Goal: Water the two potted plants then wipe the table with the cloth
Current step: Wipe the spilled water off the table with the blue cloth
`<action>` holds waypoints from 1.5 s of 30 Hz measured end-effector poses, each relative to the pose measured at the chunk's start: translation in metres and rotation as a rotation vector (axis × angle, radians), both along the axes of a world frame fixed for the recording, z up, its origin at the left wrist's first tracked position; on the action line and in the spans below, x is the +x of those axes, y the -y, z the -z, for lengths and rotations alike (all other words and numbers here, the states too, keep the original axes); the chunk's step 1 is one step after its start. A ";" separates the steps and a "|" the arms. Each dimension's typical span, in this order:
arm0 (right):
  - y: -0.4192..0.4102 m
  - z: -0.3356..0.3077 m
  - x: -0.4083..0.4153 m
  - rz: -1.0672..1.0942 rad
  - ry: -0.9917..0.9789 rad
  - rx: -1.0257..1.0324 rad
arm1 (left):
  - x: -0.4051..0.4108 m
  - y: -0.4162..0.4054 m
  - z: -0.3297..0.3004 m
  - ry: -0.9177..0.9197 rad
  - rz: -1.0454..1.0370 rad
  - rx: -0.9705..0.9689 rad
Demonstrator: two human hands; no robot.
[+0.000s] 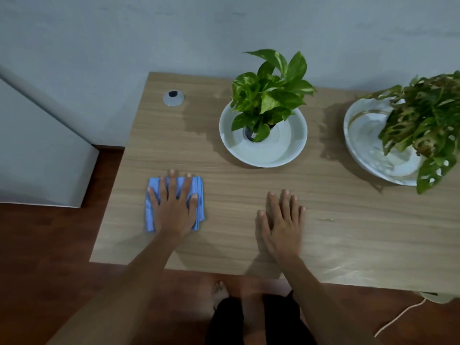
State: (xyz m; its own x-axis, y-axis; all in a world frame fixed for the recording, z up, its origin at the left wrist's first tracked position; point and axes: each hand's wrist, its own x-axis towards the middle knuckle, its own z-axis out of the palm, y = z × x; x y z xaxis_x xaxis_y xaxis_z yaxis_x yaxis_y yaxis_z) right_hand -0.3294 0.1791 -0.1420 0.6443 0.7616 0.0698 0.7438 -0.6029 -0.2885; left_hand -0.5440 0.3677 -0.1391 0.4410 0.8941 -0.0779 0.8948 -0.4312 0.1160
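Right now I am looking down at a wood-grain laminate table point(249, 235) against a grey wall, with dark red-brown flooring around it. Sitting at the back are a variegated pothos point(270, 92) in a round white dish point(293, 145) and, at the right edge, a holey-leaved plant point(423, 120) in a marbled white bowl point(361, 135). A darker, damp-looking patch is showing on the wood left of the dish, near a round grey cable grommet point(173, 97). Nothing is blocking either hand. The folded blue cloth point(199, 210), soft and ribbed, is lying near the table's front left corner. My left hand point(174, 207) is pressing flat on it, fingers spread, pinching nothing. My right hand point(282, 225) is resting palm-down on bare wood just beside it, fingers slightly fanned, also empty.
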 end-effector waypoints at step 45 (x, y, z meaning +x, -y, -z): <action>0.141 -0.023 0.150 0.251 -0.177 0.180 | 0.287 0.191 -0.030 0.193 0.234 -0.227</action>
